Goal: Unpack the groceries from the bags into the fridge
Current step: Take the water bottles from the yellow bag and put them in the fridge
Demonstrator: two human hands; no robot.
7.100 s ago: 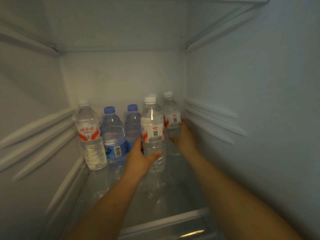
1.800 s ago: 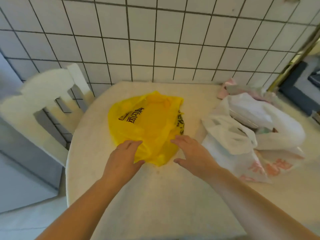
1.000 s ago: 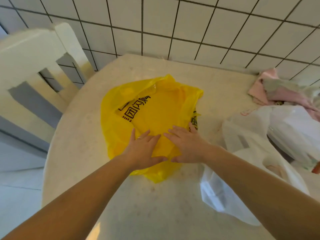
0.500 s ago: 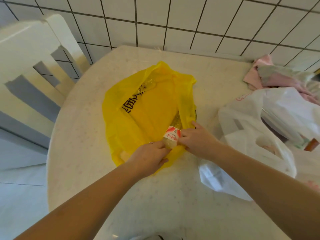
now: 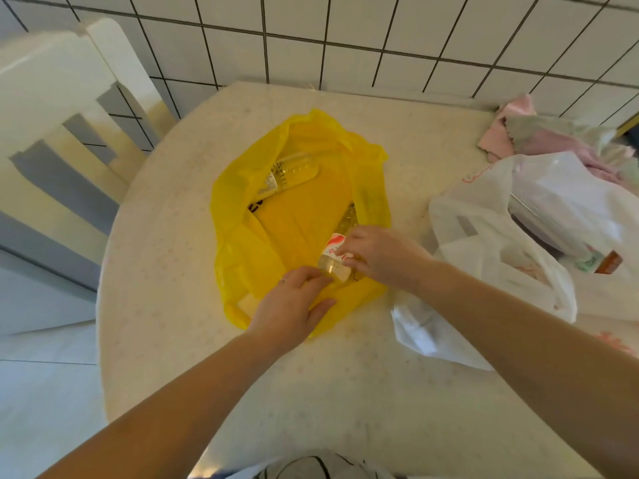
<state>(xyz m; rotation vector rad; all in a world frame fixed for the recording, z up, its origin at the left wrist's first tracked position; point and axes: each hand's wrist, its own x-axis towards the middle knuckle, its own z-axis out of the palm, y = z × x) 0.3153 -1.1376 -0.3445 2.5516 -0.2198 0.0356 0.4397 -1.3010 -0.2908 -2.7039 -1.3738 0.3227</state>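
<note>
White wall tiles [image 5: 345,32] with dark grout are running along the back, and a round pale bench [image 5: 345,392] is sitting right up against them. On it a yellow bag [image 5: 304,209] is lying flat with its mouth open toward the person. A clear water bottle [image 5: 333,257] with a red and white label is poking out of that mouth on its side, near the bag's right edge. The right hand [image 5: 383,259] is gripping the bottle from the right, fingers curled over the label, so that grip is clamped on it. The left hand [image 5: 288,307] is resting on the bag's near edge, fingers fairly straight and reaching to the bottle's near end, thumb out to the side; that grip is apart, and honestly I can't tell if the fingertips are actually pinching the plastic. There's a thin ring on one finger.

Deeper in the bag, toward its upper left, a second bottle [image 5: 287,174] is lying on its side too, showing through the opening.

Moving outward, a white bag [image 5: 484,243] is slumping on the bench just right of the yellow one, with some stuff inside that's too hidden to name. Behind it a pinkish cloth [image 5: 539,140] is bunching up by the wall. Off to the left, a white chair [image 5: 58,108] is standing beside the bench.
</note>
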